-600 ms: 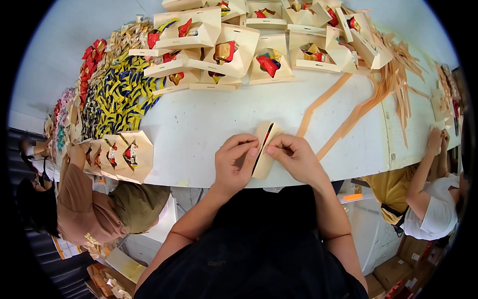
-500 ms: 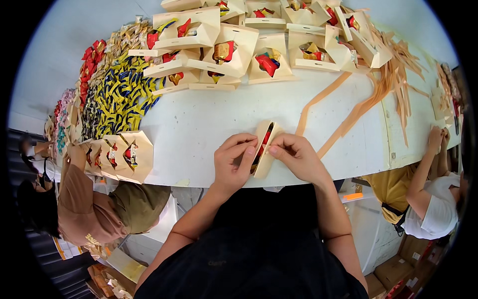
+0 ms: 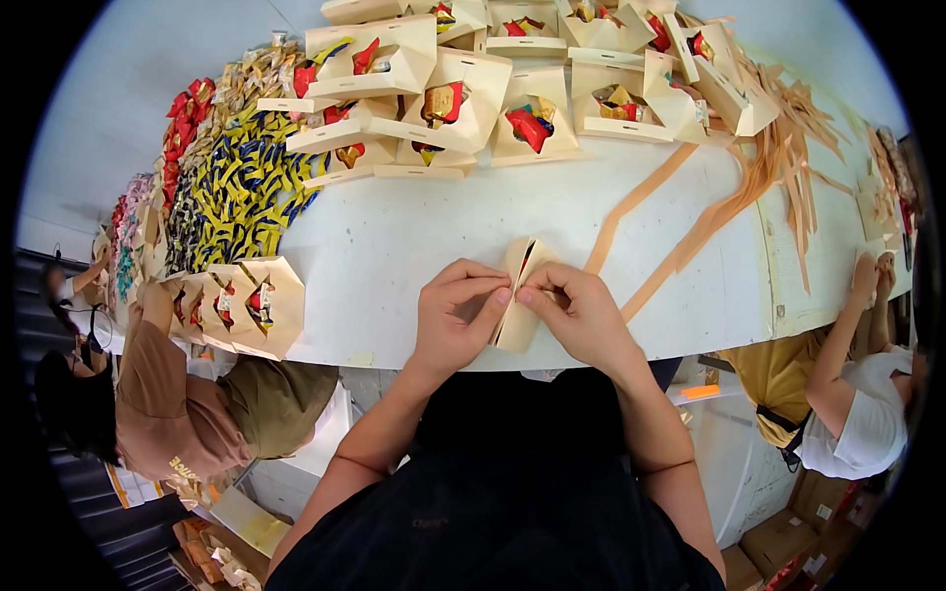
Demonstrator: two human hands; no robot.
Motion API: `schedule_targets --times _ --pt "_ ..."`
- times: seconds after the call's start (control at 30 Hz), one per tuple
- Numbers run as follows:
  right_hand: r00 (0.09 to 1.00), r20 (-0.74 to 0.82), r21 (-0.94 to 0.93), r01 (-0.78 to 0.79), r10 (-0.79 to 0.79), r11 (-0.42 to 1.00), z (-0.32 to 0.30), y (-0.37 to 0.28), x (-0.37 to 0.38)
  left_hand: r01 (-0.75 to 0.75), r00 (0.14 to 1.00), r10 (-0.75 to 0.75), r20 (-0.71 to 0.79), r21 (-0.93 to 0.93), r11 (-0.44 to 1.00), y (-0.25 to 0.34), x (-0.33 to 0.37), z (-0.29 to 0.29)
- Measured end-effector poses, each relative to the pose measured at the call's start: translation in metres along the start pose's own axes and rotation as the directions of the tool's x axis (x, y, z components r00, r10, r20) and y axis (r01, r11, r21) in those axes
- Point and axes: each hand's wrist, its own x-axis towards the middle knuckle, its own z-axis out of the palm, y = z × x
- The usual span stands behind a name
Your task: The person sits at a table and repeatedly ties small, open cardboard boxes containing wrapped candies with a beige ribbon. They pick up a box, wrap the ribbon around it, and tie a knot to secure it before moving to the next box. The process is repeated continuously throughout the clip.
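A cream paper candy box stands near the front edge of the white table, its two top edges almost meeting along a narrow slit. My left hand grips the left edge between thumb and fingers. Opposite it, my right hand pinches the right edge. Through the slit only a thin dark and red sliver shows, so the contents are mostly hidden. Several similar boxes stand open at the back, with red, gold and dark wrapped sweets inside.
Orange-tan ribbons trail over the table at right. Yellow-and-blue wrapped sweets are heaped at left, by a row of filled boxes. A co-worker in brown is at left, another in white at right.
The box's top edges have been drawn together by both hands. The red contents that showed in the wide opening are now almost covered.
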Motion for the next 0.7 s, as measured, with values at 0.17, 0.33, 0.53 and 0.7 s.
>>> schedule_targets --times 0.17,0.33,0.53,0.7 --pt "0.997 0.075 0.195 0.011 -0.026 0.981 -0.008 0.020 0.003 -0.047 0.998 0.049 -0.043 0.054 0.997 -0.001 -0.001 0.003" --pt "0.990 0.122 0.182 0.045 -0.068 0.982 -0.012 0.017 0.005 -0.010 0.998 0.010 -0.068 0.006 1.000 -0.002 -0.005 0.006" --pt "0.992 0.126 0.175 -0.031 0.009 0.984 -0.011 0.014 0.004 -0.040 0.996 0.040 -0.083 -0.005 0.999 -0.007 -0.007 0.010" --pt "1.000 0.011 0.099 0.010 -0.011 0.995 0.002 0.010 0.000 -0.046 0.997 0.048 -0.057 0.031 0.998 -0.002 -0.003 0.007"
